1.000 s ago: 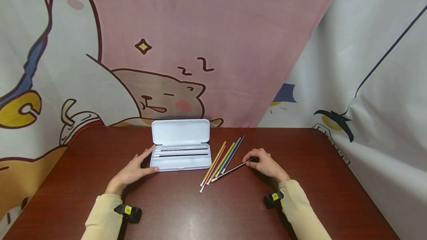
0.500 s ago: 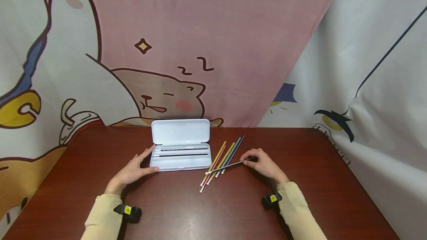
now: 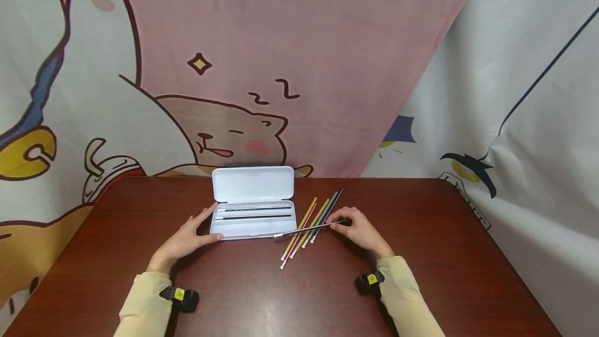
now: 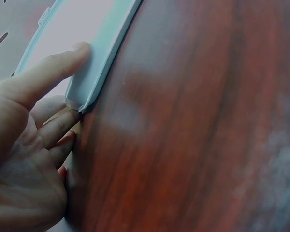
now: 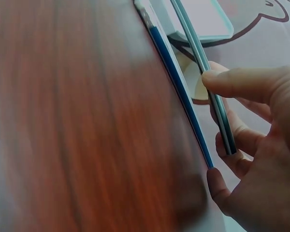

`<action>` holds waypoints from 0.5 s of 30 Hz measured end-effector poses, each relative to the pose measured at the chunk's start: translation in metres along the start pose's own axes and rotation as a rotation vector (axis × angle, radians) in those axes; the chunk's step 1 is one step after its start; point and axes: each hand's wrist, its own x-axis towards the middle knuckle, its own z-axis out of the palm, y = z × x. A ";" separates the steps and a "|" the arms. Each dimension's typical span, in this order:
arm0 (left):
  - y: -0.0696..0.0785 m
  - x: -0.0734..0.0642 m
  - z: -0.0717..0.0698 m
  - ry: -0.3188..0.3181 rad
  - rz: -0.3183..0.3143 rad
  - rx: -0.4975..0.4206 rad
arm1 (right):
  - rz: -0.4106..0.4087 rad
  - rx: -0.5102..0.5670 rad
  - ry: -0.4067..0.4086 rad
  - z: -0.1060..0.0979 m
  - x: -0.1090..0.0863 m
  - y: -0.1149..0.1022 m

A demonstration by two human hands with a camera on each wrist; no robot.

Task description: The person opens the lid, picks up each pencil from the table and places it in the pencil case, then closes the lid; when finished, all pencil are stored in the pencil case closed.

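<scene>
A white pencil case (image 3: 262, 229) lies with its lid up, long dark and pale pencils (image 3: 255, 217) inside. At its left end rests my left hand (image 3: 184, 241), fingers nearly straight; in the left wrist view the thumb (image 4: 63, 65) presses on the near side and the other fingers lie at the corner. My right hand (image 3: 355, 229) pinches a black pencil (image 5: 198, 53) near its dark end, between thumb and fingers. This pencil slants over the loose pencils, its white-tipped end overlapping the case's front right corner in the head view.
Several loose pencils, among them a yellow one (image 3: 306, 225), a red one (image 3: 299, 234) and a blue one (image 5: 179, 87), lie right of the case on the brown table (image 3: 262, 295). A printed cloth (image 3: 337, 66) hangs along the table's back edge.
My right hand has moved left with the black pencil. Its white-tipped end has swung from the loose pencils' lower ends to the case's front right corner. The left hand has stayed in place.
</scene>
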 end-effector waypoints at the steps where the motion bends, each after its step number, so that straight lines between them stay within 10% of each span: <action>1: 0.000 0.000 0.000 0.001 0.001 0.001 | 0.003 0.003 0.007 0.002 0.001 -0.001; 15: -0.003 0.001 0.002 0.027 0.055 -0.024 | -0.022 0.059 0.072 0.026 0.020 -0.019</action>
